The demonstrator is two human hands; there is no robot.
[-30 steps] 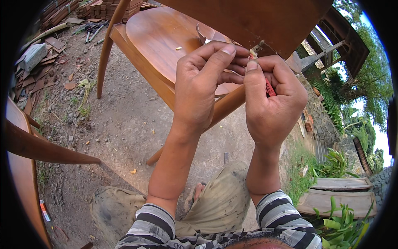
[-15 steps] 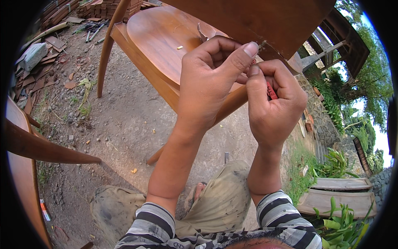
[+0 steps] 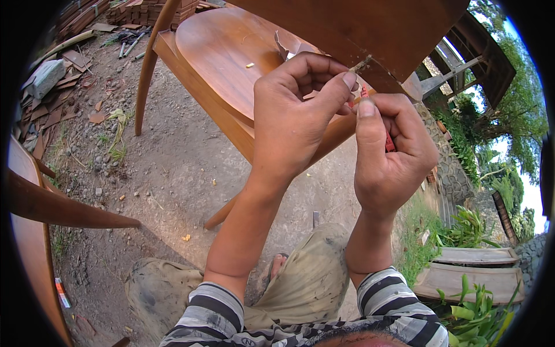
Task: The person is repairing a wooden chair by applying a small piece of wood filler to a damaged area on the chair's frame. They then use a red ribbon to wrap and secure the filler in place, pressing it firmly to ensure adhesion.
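In front of a brown wooden chair, my two hands work close together. My left hand (image 3: 295,110) is closed, with thumb and forefinger pinching a thin, pale stick-like piece (image 3: 363,63) that has a rough tip. Closed as well, my right hand (image 3: 393,153) grips a slim red strip (image 3: 389,141) with dark marks; its upper end shows between the hands, and the fingers cover its middle. Behind them are the chair's broad seat (image 3: 217,52) and its smooth back panel (image 3: 358,23). A curled brown sheet (image 3: 281,45) pokes up behind my left hand.
A small yellowish scrap (image 3: 250,65) lies on the seat. Another wooden chair's leg (image 3: 75,202) juts in from the left. Broken tiles (image 3: 55,115) and a grey block (image 3: 47,78) lie on the dirt at far left. Wooden panels (image 3: 468,280) lie at right beside plants.
My right hand has moved slightly right and down, away from my left fingertips. More of the red strip and the pale piece now shows between the hands.
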